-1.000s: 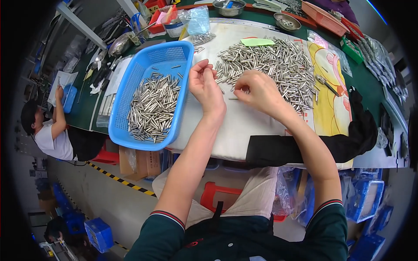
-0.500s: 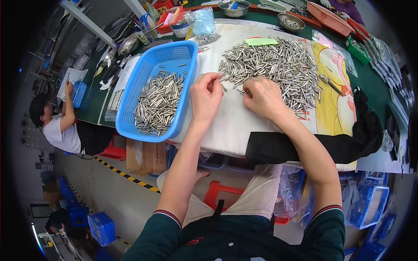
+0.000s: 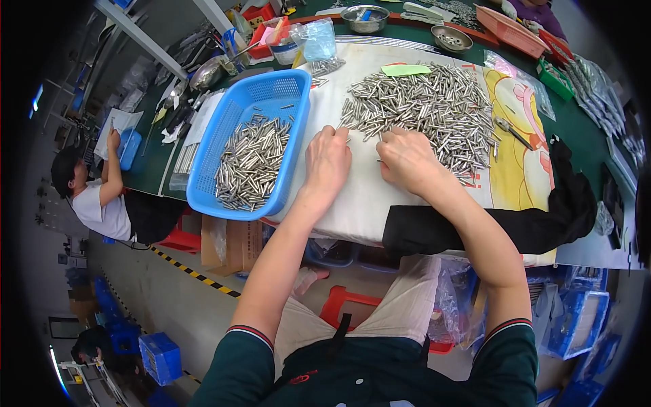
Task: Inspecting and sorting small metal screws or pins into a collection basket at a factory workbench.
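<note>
A broad pile of small silver metal pins (image 3: 424, 102) lies on the cloth-covered table. At its near left edge is my left hand (image 3: 328, 163), back upward, its fingers bent down and together; what they hold, if anything, is hidden. My right hand (image 3: 409, 159) is curled at the pile's near edge, its fingers closed, and what looks like the tip of a pin shows beside the thumb. Left of my hands stands a blue perforated plastic basket (image 3: 303, 129) with many similar pins (image 3: 251, 163) inside, mostly in its nearer part.
A green paper slip (image 3: 405, 70) lies atop the pile's far side. Pliers-like tool (image 3: 513, 131) rests right of it, and black cloth (image 3: 461, 229) along the near edge. Behind are a plastic bag (image 3: 319, 42) and metal bowls (image 3: 365, 19). A co-worker (image 3: 102, 197) sits at left.
My left hand has turned from a raised pinch to palm-down, fingers reaching to the pile's edge. My right hand has shifted slightly nearer to me. The view has moved a little.
</note>
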The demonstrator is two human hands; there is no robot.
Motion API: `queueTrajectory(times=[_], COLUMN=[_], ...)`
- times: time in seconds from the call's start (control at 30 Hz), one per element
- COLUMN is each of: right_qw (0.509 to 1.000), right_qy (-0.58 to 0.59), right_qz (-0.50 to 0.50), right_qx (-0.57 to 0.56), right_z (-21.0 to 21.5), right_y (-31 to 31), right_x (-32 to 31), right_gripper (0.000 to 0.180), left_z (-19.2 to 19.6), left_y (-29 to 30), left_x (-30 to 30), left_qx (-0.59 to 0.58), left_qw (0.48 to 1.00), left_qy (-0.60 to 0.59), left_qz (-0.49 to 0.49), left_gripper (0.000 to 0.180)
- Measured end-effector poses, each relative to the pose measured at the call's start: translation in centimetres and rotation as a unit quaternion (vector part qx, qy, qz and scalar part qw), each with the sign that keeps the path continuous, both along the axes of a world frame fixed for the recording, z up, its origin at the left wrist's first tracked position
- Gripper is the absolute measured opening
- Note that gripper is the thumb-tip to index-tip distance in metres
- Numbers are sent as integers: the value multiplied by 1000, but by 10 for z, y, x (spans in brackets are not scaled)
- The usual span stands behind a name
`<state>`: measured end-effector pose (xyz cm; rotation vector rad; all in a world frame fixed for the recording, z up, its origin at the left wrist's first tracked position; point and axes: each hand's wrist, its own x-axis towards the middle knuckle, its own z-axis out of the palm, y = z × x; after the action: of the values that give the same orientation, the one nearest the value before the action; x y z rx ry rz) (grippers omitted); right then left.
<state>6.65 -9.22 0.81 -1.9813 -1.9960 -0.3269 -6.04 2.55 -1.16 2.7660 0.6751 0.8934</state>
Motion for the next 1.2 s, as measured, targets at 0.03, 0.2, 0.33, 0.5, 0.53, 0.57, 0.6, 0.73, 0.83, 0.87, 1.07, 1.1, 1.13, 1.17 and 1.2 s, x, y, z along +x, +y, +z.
queueTrajectory(times=[0.03, 0.2, 0.33, 0.5, 0.53, 0.57, 0.6, 0.73, 0.83, 0.87, 1.07, 1.1, 1.13, 1.17, 1.2], right_qw=[1000, 999, 1000, 998, 998, 997, 997, 998, 999, 999, 998, 997, 996, 995, 993], right_qy=[-14, -47, -28, -67, -70, -73, -66, -54, -34, -39, -51, -58, -71, -86, -102], right_qz=[-10, -27, -5, -11, -9, -6, -1, -26, -7, -5, 2, -13, -28, -33, -37], right_qx=[-4, 2, 8, -2, 3, 7, 26, -20, -14, -14, -23, -41, -54, -46, -39], right_z=[1, 0, 3, 6, 5, 3, 0, 0, 3, 3, 6, 8, 8, 8, 5], right_y=[-1, -3, -4, -5, -5, -4, -4, -4, -4, -4, -8, -8, -9, -8, -7], right_x=[-1, -3, -2, -9, -8, -7, -6, -5, -4, -4, -9, -13, -17, -18, -18], right_gripper=[5, 6, 6, 7, 6, 6, 6, 9, 7, 6, 6, 6, 6, 6, 6], left_z=[2, 7, -5, -4, -3, -3, -3, 1, 7, 11, 18, 18, 18, 18, 15], left_y=[0, -9, -4, -3, -4, -5, -6, -13, -15, -17, -17, -18, -21, -22, -21], left_x=[2, 23, 39, 39, 39, 38, 36, 31, 23, 20, 17, 18, 19, 20, 23], left_qx=[-7, -69, -12, 30, 47, 48, 50, 36, 44, 42, 83, 82, 107, 132, 131], left_qw=[1000, 991, 998, 997, 997, 997, 997, 998, 996, 996, 986, 987, 981, 975, 975], left_qy=[-9, -95, -35, -5, 0, 11, 23, 50, 68, 67, 141, 140, 160, 178, 177], left_qz=[14, -61, -54, -64, -69, -59, -48, -30, -27, -31, 16, 14, 14, 15, 12], left_gripper=[13, 10, 7, 3, 3, 4, 5, 8, 8, 8, 6, 6, 6, 6, 6])
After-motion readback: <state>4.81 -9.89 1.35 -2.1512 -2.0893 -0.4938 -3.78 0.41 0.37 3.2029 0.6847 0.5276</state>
